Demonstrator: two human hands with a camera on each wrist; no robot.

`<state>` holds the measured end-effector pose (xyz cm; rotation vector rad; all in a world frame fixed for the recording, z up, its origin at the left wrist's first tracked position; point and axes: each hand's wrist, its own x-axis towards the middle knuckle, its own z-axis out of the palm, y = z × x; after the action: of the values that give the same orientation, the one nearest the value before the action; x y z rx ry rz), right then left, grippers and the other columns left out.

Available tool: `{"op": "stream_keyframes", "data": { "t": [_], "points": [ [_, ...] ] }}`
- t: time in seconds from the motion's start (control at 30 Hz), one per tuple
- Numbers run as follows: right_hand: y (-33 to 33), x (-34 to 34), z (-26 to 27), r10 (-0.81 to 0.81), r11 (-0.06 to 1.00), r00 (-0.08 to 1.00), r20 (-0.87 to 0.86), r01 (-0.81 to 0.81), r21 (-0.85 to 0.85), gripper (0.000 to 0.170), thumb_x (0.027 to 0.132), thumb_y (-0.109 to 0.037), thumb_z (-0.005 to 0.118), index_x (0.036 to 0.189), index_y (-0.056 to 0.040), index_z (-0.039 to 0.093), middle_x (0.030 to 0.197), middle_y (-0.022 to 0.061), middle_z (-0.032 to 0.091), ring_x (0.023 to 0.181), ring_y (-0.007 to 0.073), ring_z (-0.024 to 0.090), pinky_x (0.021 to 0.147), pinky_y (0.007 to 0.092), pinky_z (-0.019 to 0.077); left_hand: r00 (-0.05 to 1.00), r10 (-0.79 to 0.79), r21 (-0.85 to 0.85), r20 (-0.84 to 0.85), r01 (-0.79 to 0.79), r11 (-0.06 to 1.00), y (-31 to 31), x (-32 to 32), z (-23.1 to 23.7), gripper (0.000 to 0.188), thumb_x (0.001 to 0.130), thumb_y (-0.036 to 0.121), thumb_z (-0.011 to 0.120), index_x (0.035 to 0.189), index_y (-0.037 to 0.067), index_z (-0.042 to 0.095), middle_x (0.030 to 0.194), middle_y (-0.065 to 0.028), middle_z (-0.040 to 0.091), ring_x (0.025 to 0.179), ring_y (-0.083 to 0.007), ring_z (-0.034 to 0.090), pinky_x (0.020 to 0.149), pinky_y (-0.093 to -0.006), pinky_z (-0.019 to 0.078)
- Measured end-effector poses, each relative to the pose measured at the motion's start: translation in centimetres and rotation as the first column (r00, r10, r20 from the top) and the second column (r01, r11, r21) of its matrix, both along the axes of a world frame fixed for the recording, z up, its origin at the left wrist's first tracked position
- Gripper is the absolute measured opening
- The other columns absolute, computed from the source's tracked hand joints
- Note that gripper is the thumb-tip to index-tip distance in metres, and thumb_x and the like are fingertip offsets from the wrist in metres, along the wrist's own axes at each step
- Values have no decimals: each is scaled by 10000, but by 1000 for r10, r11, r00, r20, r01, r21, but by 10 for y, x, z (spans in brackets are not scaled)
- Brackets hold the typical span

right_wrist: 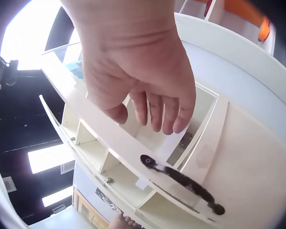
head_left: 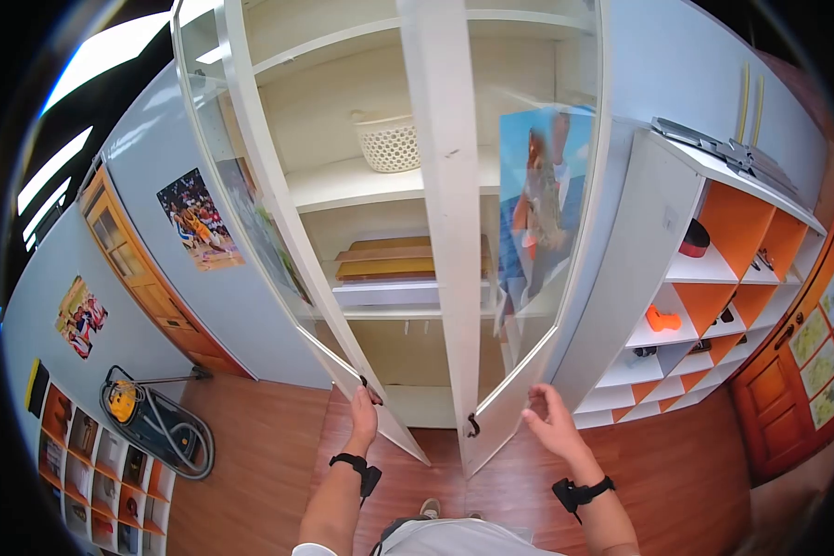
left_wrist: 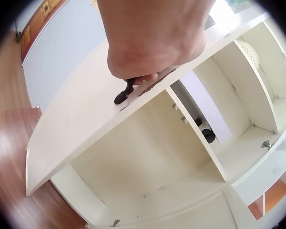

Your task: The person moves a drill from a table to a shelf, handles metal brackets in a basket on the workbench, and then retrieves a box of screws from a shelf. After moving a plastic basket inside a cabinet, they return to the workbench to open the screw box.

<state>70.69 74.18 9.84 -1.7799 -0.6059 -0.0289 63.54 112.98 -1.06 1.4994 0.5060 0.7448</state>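
My left hand grips the dark handle on the left door of a tall cream cabinet; the wrist hides part of that handle in the left wrist view. My right hand holds nothing and hangs beside the right door, its fingers loosely bent and apart. Below those fingertips, the right door's black curved handle is free of the hand. Both doors stand ajar, glass in their upper parts and solid panels below.
Inside the cabinet are a white woven basket and stacked brown boards. An orange-and-white cubby shelf stands right of it. A vacuum cleaner and another cubby shelf are at left, on the wooden floor.
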Motion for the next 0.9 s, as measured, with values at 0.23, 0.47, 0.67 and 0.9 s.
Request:
{"op": "stream_keyframes", "data": {
  "t": [0.23, 0.47, 0.67, 0.9],
  "points": [
    [99, -8, -45, 318, 895, 944, -89, -330, -299, 526, 829, -313, 605, 1171, 51, 440, 1100, 219, 549, 1042, 321, 540, 873, 388, 437, 986, -139, 156, -96, 153, 976, 14, 7, -4, 422, 979, 274, 265, 690, 33, 454, 653, -66, 515, 666, -170, 501, 681, -303, 419],
    [165, 38, -57, 177, 871, 984, -4, -158, -465, 500, 843, -292, 564, 1175, 58, 433, 1119, 235, 534, 1044, 357, 531, 872, 408, 438, 941, -306, 193, -143, 330, 924, 17, 28, -3, 384, 973, 247, 307, 750, 5, 506, 691, -74, 553, 671, -164, 535, 682, -280, 439],
    [222, 81, -61, 66, 832, 996, 66, -18, -554, 437, 855, -260, 546, 1160, 34, 441, 1094, 212, 543, 943, 317, 577, 791, 397, 467, 879, -453, 155, -148, 473, 868, 19, 89, 19, 365, 970, 245, 330, 824, -16, 540, 754, -92, 591, 711, -174, 586, 690, -304, 459],
    [258, 111, -68, -5, 770, 996, 95, 64, -634, 388, 853, -213, 539, 1137, 34, 446, 1112, 220, 524, 1016, 366, 530, 841, 413, 446, 861, -455, 266, -227, 504, 822, 37, 164, 8, 333, 961, 231, 353, 830, -23, 524, 748, -144, 612, 739, -249, 599, 718, -352, 464]
  ]
}}
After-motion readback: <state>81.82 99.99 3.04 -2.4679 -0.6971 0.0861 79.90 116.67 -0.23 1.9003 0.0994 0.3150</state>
